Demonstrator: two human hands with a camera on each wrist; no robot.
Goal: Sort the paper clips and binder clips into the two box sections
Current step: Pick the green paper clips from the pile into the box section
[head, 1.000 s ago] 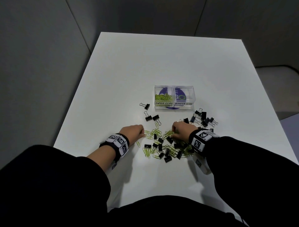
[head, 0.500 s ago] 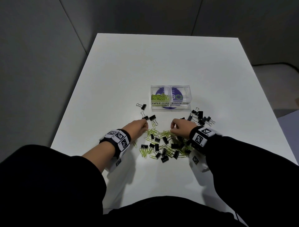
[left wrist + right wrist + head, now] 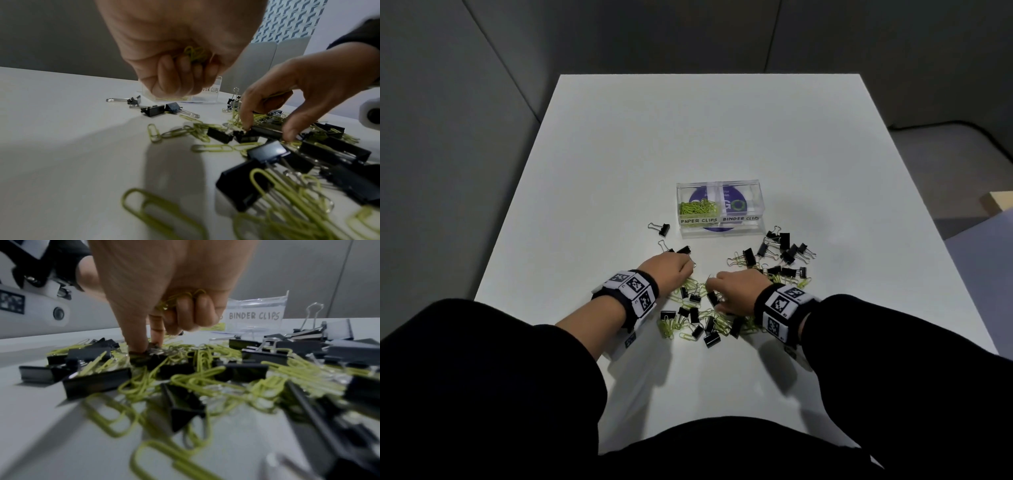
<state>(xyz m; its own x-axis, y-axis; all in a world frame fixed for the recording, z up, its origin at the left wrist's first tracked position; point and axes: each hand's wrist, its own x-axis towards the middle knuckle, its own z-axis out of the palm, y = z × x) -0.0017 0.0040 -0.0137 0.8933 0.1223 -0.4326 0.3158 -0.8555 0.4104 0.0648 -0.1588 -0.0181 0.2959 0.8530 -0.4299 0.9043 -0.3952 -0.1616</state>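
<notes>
Green paper clips [image 3: 690,286] and black binder clips [image 3: 711,339] lie mixed in a pile on the white table [image 3: 705,137]. Behind it stands a clear two-section box [image 3: 720,228]; its left section, labelled PAPER CLIPS, holds green clips [image 3: 697,208], and its right section is labelled BINDER CLIPS [image 3: 254,315]. My left hand [image 3: 669,269] is curled into a fist round several green paper clips [image 3: 194,54]. My right hand [image 3: 739,286] keeps green paper clips [image 3: 180,299] in its curled fingers while thumb and forefinger [image 3: 136,340] press down into the pile.
More binder clips [image 3: 786,248] are scattered right of the box, and three lie apart at the left [image 3: 662,229]. The table ends close at the left and right edges. Grey padded walls surround it.
The right hand has reached leftward and down into the pile's middle. The left hand stays curled near the pile's left edge, shifted slightly forward.
</notes>
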